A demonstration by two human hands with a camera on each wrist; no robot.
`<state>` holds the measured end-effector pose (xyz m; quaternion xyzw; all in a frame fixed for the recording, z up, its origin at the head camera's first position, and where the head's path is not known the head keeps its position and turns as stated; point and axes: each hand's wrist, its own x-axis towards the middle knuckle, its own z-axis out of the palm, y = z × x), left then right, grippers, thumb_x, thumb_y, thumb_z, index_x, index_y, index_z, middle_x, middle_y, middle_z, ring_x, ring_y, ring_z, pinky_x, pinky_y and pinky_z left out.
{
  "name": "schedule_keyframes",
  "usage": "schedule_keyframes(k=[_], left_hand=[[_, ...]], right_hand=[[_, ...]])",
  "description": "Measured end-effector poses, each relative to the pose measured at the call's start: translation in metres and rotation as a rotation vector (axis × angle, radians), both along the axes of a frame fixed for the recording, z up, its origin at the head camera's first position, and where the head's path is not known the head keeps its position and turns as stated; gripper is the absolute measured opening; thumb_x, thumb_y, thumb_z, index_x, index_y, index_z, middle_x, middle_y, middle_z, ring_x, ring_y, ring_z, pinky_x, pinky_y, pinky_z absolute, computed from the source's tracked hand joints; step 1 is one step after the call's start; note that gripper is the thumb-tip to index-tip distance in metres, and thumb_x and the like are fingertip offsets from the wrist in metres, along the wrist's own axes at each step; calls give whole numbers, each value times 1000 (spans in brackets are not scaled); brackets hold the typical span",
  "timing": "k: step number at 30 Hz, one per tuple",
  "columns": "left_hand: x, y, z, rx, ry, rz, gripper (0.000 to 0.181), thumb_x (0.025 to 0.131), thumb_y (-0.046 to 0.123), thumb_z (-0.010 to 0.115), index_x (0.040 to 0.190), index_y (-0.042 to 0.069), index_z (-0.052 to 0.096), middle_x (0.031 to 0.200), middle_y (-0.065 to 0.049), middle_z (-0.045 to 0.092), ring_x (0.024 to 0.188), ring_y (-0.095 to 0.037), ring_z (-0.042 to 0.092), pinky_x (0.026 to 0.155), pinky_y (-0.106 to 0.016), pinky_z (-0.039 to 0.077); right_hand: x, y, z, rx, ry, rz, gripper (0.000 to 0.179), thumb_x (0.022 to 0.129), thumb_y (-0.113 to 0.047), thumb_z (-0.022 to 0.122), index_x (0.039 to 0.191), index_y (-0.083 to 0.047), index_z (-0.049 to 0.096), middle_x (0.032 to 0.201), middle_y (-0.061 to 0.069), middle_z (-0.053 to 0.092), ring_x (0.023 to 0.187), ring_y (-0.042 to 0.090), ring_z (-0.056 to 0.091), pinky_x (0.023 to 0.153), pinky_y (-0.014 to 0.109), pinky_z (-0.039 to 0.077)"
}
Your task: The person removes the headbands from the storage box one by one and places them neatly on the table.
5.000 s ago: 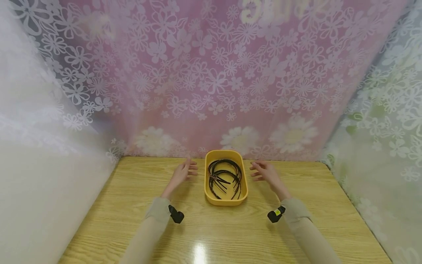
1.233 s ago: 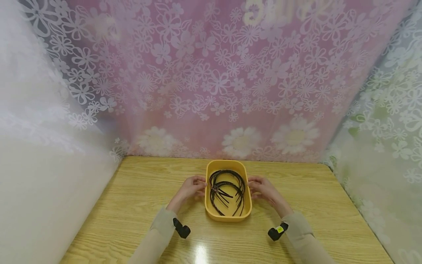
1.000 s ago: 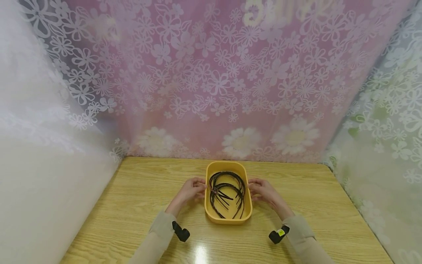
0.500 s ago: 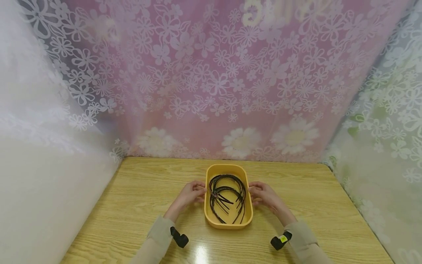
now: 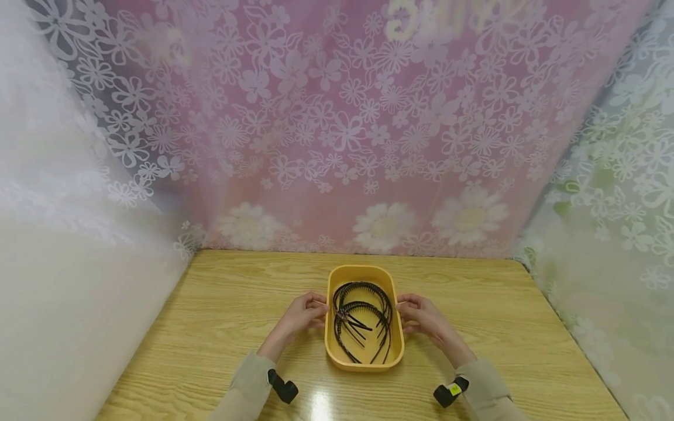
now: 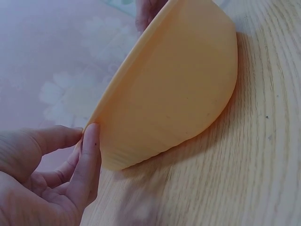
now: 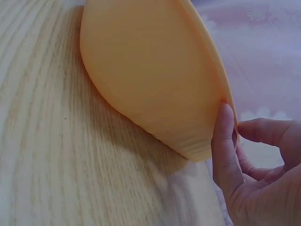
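A yellow plastic bin [image 5: 364,367] sits near the middle of the wood-grain table, with several black toothed headbands [image 5: 362,285] lying overlapped inside it. On its left side my left hand [image 5: 301,314] pinches the rim. My right hand [image 5: 427,318] grips the opposite rim in the same way. In the left wrist view, thumb and fingers [image 6: 87,160] close on the rim from both sides of the bin wall [image 6: 169,84]. The right wrist view shows the thumb over the rim and a finger [image 7: 225,146] against the outer wall [image 7: 150,66].
The wooden table [image 5: 237,280] runs back to a pink flowered curtain [image 5: 316,146]. Pale sheets hang at the left [image 5: 79,263] and right [image 5: 621,263]. Small black cameras sit at both wrists, the left camera [image 5: 284,389] and the right camera [image 5: 447,394].
Five seconds ago both hands were apart from the bin. They have since taken its rim, and the bin with its headbands has slid toward me, still moving slightly nearer over the last second.
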<state>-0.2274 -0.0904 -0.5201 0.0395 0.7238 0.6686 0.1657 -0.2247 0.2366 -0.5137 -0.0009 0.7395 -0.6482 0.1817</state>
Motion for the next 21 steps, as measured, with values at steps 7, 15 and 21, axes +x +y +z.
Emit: schedule_keyframes(k=[7,15,21], left_hand=[[4,-1,1,4,6,-4,34,101,11,65,126,-9,55,110,-19,65,81,-16,66,82,-44,61],[8,-1,1,-4,21,-20,32,102,10,63,126,-10,54,107,-16,63,83,-15,66,78,-39,62],[10,0,1,15,19,-12,31,101,7,62,124,-12,54,103,-16,62,77,-15,65,79,-43,62]], right_hand=[[4,0,-2,-6,3,5,49,105,-19,57,141,11,42,104,6,67,83,16,64,69,32,60],[9,0,-1,13,7,-4,46,105,-19,56,140,10,44,104,7,67,83,17,63,71,36,61],[11,0,-1,16,23,-3,46,105,-18,57,139,11,44,107,10,66,83,17,63,70,37,61]])
